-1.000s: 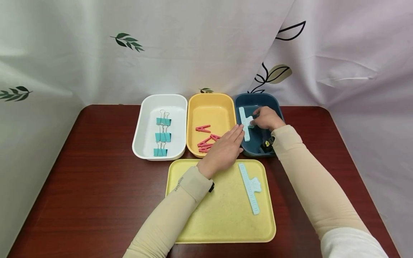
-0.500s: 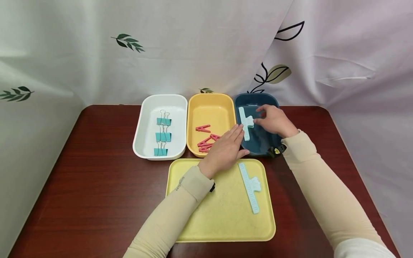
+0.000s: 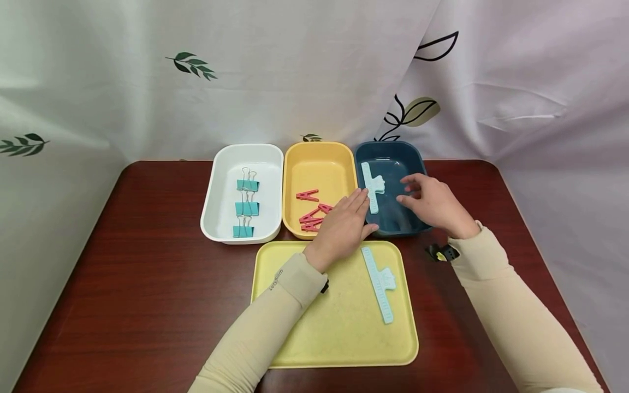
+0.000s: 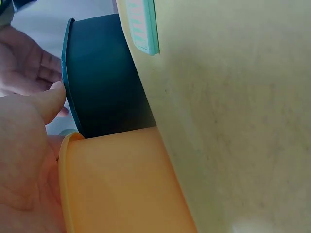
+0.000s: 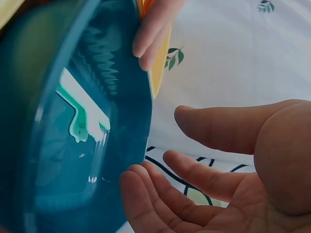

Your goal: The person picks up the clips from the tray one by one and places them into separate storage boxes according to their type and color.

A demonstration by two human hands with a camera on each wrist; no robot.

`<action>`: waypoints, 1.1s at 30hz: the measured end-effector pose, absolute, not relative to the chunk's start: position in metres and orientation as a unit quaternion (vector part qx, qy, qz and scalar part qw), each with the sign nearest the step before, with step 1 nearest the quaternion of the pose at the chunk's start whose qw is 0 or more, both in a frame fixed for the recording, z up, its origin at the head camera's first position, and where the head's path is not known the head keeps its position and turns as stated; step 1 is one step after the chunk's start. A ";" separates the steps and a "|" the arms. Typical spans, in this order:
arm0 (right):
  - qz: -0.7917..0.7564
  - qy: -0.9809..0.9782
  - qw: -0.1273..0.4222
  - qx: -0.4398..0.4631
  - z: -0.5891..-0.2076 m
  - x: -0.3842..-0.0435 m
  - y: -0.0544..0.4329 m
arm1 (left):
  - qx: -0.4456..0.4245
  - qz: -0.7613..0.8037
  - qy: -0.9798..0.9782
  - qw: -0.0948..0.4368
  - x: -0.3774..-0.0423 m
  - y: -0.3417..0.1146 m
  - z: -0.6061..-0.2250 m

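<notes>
In the head view a pale blue ruler clip [image 3: 369,188] lies along the left side of the dark blue bin [image 3: 395,221]. My right hand [image 3: 434,204] hovers over that bin's right side, fingers loosely bent and apart, holding nothing. My left hand [image 3: 341,229] stretches across the front of the yellow bin [image 3: 321,158], its straight fingertips at the rim shared with the blue bin. Below it, a second pale blue ruler clip [image 3: 378,286] rests on the yellow tray [image 3: 339,338]. The right wrist view shows the binned clip [image 5: 85,109] apart from the right fingers [image 5: 138,194].
Several red clothespins [image 3: 308,195] lie in the yellow bin, partly behind the left hand. Teal binder clips [image 3: 247,208] stand in a column in the white bin [image 3: 216,218] at left. A patterned curtain [image 3: 295,71] hangs behind the brown table [image 3: 147,284].
My right hand has let go of the ruler clip in the blue bin and drawn back to the right. The left thumb has spread outward; otherwise that hand stays put.
</notes>
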State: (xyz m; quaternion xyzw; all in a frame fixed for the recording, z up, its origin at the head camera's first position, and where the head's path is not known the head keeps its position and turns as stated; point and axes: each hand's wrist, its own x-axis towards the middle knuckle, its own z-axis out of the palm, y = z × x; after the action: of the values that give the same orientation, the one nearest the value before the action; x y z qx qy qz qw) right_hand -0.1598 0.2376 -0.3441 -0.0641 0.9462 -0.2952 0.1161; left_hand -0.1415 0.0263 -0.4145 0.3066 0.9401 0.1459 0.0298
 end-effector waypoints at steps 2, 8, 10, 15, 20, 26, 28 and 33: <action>-0.297 0.946 0.116 -0.066 -0.344 -0.154 0.240 | 0.306 0.147 0.940 0.027 -0.142 0.027 -0.414; -0.300 0.942 0.131 -0.073 -0.343 -0.141 0.241 | 0.303 0.146 0.941 0.031 -0.142 0.027 -0.414; -0.302 0.941 0.133 -0.076 -0.343 -0.138 0.241 | 0.301 0.146 0.942 0.032 -0.142 0.027 -0.413; -0.305 0.940 0.127 -0.085 -0.344 -0.128 0.242 | 0.301 0.145 0.942 0.032 -0.142 0.027 -0.413; -0.307 0.940 0.118 -0.088 -0.346 -0.117 0.243 | 0.304 0.144 0.942 0.028 -0.142 0.027 -0.414; -0.325 0.933 0.114 -0.103 -0.352 -0.102 0.242 | 0.301 0.137 0.943 0.028 -0.141 0.027 -0.413; -0.328 0.931 0.115 -0.108 -0.355 -0.098 0.242 | 0.302 0.135 0.943 0.027 -0.141 0.027 -0.413; -0.332 0.928 0.122 -0.119 -0.361 -0.088 0.241 | 0.303 0.131 0.944 0.026 -0.141 0.027 -0.413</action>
State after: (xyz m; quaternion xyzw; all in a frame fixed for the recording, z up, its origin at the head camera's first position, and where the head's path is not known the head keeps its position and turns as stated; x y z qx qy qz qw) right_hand -0.0879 0.2410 -0.3607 -0.1193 0.9278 -0.3320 0.1217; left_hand -0.1409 0.0270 -0.4130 0.3028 0.9436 0.1315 0.0256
